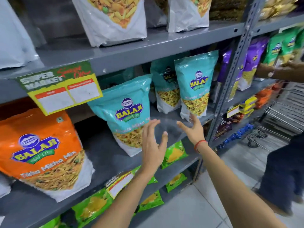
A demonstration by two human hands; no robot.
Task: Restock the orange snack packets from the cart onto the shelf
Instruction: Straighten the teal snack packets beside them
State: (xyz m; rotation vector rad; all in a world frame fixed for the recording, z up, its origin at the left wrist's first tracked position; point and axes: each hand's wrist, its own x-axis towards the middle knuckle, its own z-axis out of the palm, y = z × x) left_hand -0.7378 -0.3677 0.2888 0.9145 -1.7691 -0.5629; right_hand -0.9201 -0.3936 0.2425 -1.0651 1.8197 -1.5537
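Note:
An orange snack packet (pixel 41 152) stands upright at the left of the grey middle shelf (pixel 105 155). To its right leans a teal packet (pixel 126 116), and two more teal packets (pixel 194 86) stand further right. My left hand (pixel 153 145) is raised in front of the leaning teal packet, fingers spread, holding nothing. My right hand (pixel 192 127) hovers just below the right teal packets, also spread and empty. Bare shelf shows between my hands. The wire cart (pixel 279 116) stands at the far right with orange packets (pixel 264 96) visible near its top.
Another person (pixel 283 162) in dark trousers stands at right, an arm reaching into the neighbouring shelf bay. A perforated steel upright (pixel 230 79) divides the bays. White packets stand on the shelf above, green packets (pixel 174 153) on those below. A yellow-green price sign (pixel 62 89) hangs at left.

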